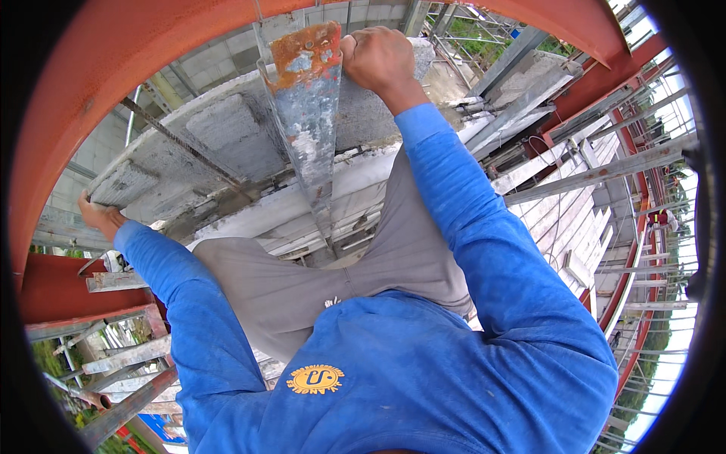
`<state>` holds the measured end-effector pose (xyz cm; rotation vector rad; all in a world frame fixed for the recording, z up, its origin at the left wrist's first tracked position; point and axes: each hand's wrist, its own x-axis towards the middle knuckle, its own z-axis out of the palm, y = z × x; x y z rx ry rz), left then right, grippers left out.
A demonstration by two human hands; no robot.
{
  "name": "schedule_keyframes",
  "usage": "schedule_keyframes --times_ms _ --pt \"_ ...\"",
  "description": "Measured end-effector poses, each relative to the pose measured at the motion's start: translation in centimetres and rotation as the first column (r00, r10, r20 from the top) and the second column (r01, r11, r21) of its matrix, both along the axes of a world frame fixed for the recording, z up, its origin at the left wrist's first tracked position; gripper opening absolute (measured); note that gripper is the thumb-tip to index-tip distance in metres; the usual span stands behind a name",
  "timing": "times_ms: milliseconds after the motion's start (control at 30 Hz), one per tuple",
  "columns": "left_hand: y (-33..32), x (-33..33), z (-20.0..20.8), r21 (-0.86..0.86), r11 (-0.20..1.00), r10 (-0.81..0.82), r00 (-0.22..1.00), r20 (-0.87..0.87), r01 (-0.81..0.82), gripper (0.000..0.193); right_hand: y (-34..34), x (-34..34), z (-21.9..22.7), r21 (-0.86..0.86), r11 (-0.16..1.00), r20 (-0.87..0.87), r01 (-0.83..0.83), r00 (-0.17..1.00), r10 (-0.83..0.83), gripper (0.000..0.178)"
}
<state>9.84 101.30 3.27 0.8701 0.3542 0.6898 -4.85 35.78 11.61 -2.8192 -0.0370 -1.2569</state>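
My left hand (101, 215) is closed on the left end of a long grey board (227, 125) crusted with cement. Its fingers go over the edge and are partly hidden. My right hand (380, 62) makes a fist at the board's far edge, right beside the rusty top of an upright steel channel (308, 106). Its fingertips do not show, but it seems to grip the board edge. The channel stands in front of the board and narrows down toward my legs. A thin rebar rod (181, 144) slants across the board to the channel's left.
A red steel beam (98, 76) curves around the far side and left. Stacked light planks (560, 219) lie to the right, with scaffold pipes (605, 166) crossing above them. Red beams (83, 287) and timbers (132, 401) stand at lower left, with gaps showing the ground below.
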Motion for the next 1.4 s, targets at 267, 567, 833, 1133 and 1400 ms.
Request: schedule_keyframes --times_ms 267,567,833,1133,1400 --pt "-2.6 2.8 0.7 0.027 0.993 0.107 0.986 0.129 -0.111 0.021 -1.3 -1.3 -1.1 0.010 0.998 -0.066 0.063 0.996 -0.062 0.044" --pt "-1.5 0.0 0.8 -0.001 0.996 0.093 0.989 0.113 -0.094 0.021 -1.2 -0.4 -3.0 -0.021 1.000 -0.071 -0.017 0.997 0.016 0.035" --pt "-6.9 2.1 0.9 0.072 0.987 0.135 0.987 0.083 -0.141 0.036 -5.4 -1.6 -4.9 -0.182 0.982 0.061 0.053 0.997 -0.043 0.051" --pt "1.2 1.0 2.1 0.046 0.974 0.205 0.953 0.224 -0.221 0.029 -4.2 2.5 -7.0 0.188 0.971 0.030 -0.151 0.989 0.148 0.029" --pt "1.4 1.4 2.3 0.031 0.990 0.134 0.984 0.118 -0.138 0.031 -1.8 4.1 -5.7 0.089 0.995 0.006 -0.048 0.999 0.048 0.039"
